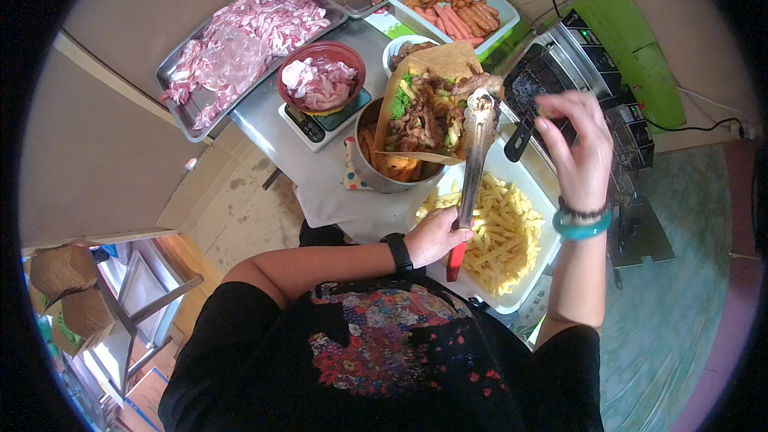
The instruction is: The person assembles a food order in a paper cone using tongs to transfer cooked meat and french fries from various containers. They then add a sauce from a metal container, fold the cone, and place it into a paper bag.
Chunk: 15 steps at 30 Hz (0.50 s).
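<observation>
My left hand (436, 236) is closed around metal tongs (480, 152) near their red end. The tongs point away from me, and their dark-stained tips lie over the right side of a brown paper food box (398, 132). Browned meat strips and green leaves (402, 100) fill the box, which appears to rest on a metal pot (382, 182) of orange pieces. My right hand (582, 148) is raised to the right of the box, beside a black handle (519, 141). Its fingers are bent with a gap to the thumb, and I make out nothing held between them.
A white tub (550, 252) of pale fries stands nearest me. A red bowl (356, 56) of raw meat sits on a scale (308, 130). Behind are a raw-meat tray (188, 124), a browned-meat tray (352, 4) and a sausage tub (506, 20). Frying equipment (580, 56) stands right.
</observation>
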Tool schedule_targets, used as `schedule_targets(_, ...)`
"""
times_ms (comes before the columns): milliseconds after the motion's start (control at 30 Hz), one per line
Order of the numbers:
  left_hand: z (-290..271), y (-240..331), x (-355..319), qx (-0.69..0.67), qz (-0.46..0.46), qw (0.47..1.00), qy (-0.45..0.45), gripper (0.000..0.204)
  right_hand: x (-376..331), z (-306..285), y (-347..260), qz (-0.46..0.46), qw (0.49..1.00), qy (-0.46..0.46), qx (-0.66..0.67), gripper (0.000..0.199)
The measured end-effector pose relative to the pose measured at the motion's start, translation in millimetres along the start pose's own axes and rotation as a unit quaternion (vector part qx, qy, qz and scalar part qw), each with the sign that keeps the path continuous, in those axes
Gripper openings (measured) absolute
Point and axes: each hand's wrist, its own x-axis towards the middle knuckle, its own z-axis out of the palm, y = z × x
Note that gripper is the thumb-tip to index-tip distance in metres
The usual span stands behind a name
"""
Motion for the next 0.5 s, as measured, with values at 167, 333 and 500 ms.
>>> schedule_targets(167,-1,3,-2,0.032,-0.010,0.999,-0.008,0.019,29,16,9,-0.037,0.995,-0.084,0.042,0.023)
schedule_targets(333,-1,1,-2,0.015,-0.007,1.000,-0.004,0.019,37,24,9,-0.032,0.990,-0.129,0.049,0.023)
schedule_targets(500,-1,-1,-2,0.024,0.001,1.000,-0.001,0.019,40,27,10,-0.036,0.988,-0.148,0.035,0.021)
